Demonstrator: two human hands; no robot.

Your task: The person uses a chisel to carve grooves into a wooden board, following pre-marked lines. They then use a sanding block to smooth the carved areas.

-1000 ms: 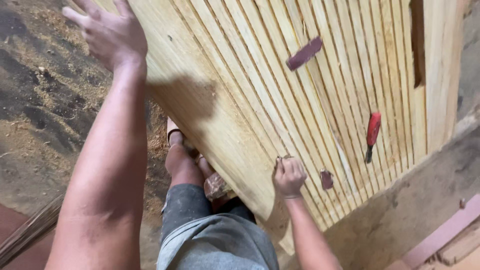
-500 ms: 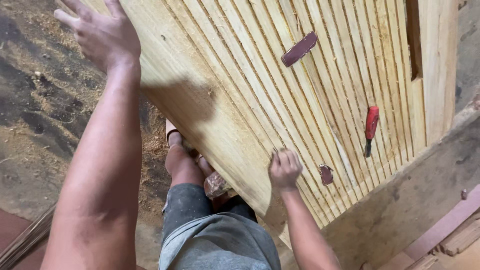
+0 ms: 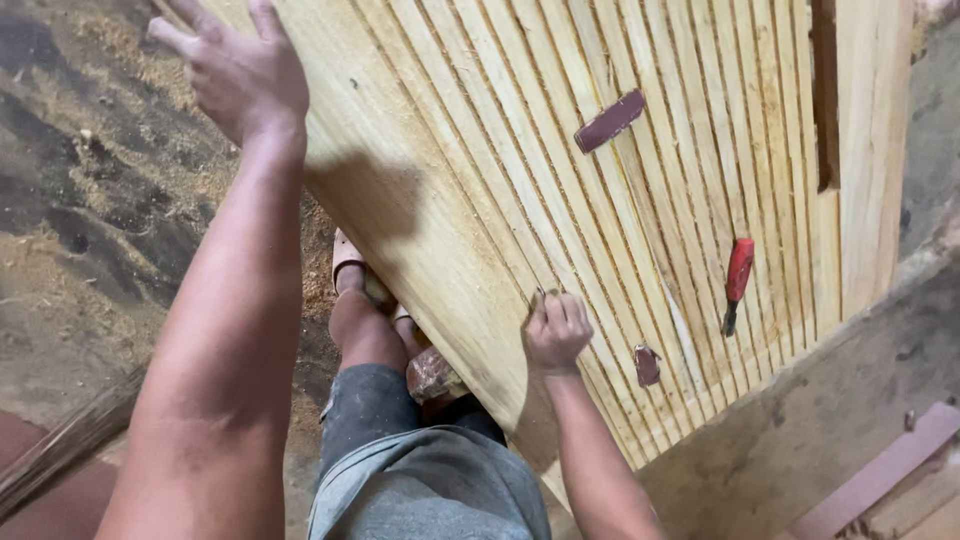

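Note:
A pale wooden panel (image 3: 470, 200) with several long parallel grooves leans at a slant in front of me. My left hand (image 3: 235, 75) rests flat on its upper left edge, fingers spread. My right hand (image 3: 557, 330) is a closed fist pressed on the grooved face low down, with a small tan piece barely showing at the fingertips. On the panel lie a reddish-brown strip (image 3: 610, 120), a red-handled tool (image 3: 738, 280) and a small brown scrap (image 3: 647, 365) just right of my right hand.
My legs and sandalled foot (image 3: 350, 265) stand under the panel's left edge on a dirt floor strewn with sawdust (image 3: 90, 200). A grey slab (image 3: 830, 420) runs along the lower right, with reddish boards (image 3: 880, 470) beyond it.
My right fist has slid a little way up the grooves, away from the small brown scrap. My left hand has stayed on the panel's edge.

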